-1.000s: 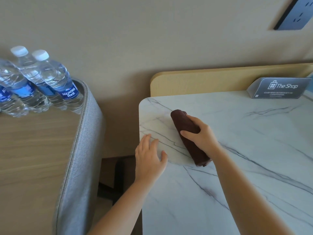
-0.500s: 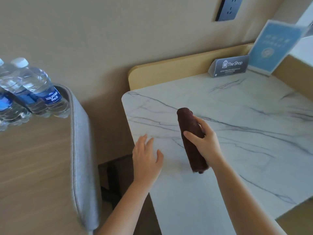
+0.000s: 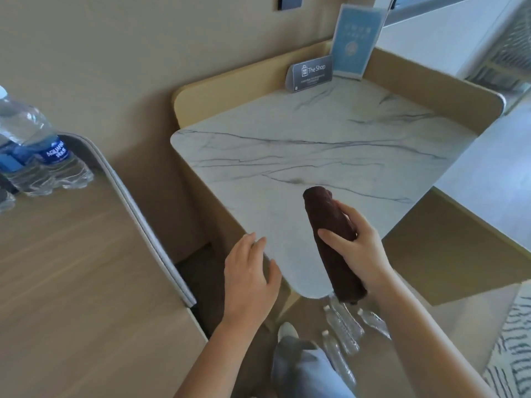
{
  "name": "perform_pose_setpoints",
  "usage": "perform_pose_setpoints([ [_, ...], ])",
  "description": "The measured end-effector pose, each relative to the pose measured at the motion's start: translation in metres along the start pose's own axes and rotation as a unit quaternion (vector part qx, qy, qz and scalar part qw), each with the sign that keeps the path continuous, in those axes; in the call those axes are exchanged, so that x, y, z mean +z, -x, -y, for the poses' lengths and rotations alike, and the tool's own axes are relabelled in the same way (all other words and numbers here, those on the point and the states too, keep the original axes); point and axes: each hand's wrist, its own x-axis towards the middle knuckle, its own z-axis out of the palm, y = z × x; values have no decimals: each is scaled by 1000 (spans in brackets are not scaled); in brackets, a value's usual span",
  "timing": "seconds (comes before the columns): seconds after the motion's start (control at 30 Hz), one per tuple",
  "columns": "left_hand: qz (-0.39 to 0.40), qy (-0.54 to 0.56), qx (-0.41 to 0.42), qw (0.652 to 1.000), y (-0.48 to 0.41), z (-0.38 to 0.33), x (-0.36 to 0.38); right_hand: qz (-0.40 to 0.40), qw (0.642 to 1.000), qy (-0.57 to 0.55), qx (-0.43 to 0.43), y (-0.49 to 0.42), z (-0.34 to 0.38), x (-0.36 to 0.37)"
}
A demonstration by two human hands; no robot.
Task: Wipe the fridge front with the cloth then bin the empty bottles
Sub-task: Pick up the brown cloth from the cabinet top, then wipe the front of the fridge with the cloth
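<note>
Snugly among clamped fingers [image 3: 350, 215] of right hand [image 3: 359, 249], rolled cloth [image 3: 323, 214]; left hand [image 3: 250, 278] relaxed

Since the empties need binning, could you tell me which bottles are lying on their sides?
The clear bottles on the floor, beneath the marble table's near corner; the blue-labelled bottles on the wooden table stand upright.
</note>
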Motion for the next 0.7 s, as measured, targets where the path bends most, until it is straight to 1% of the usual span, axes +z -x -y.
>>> perform_pose_setpoints([
  [0.13, 15, 21, 27, 999, 28, -10, 5, -38, 999, 4, 8, 44, -9, -21],
  [0.3, 30, 1, 78, 997, 48, -38, 20, -90, 996, 15, 14, 89, -20, -63],
  [0.43, 31, -5, 119, 992, 62, -77, 31, -133, 991, 0, 20, 116, -34, -98],
  [0.53, 47, 9, 146, 988, 76, -107, 45, -153, 988, 0, 24, 135, -48, -127],
  [0.7, 75, 15, 160, 984, 109, -166, 85, -191, 981, -13, 37, 174, -79, -196],
])
